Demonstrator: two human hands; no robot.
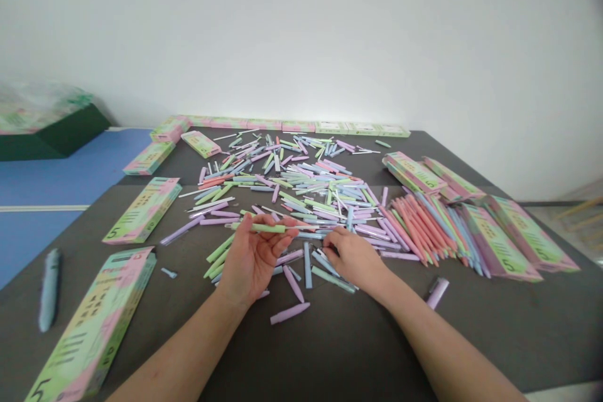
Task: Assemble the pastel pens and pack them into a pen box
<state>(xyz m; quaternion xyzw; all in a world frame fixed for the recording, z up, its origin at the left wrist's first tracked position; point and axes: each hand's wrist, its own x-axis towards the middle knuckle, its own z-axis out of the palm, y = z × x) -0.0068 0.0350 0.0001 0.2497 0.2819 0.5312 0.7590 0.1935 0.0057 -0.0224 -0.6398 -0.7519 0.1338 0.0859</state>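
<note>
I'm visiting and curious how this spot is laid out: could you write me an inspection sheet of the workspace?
Surface: dark tabletop, heaped with pastel pen parts.
Work items: green pen barrel, with a thin white rod seemingly extending from its end.
Clutter: lavender pen cap lying apart at right; printed cartons along the left, back and right.
Left hand: holds the barrel.
Right hand: at the heap; its grip cannot be made out.
Cables: nothing seen.
Surroundings: white wall; dark green box on a blue surface.
</note>
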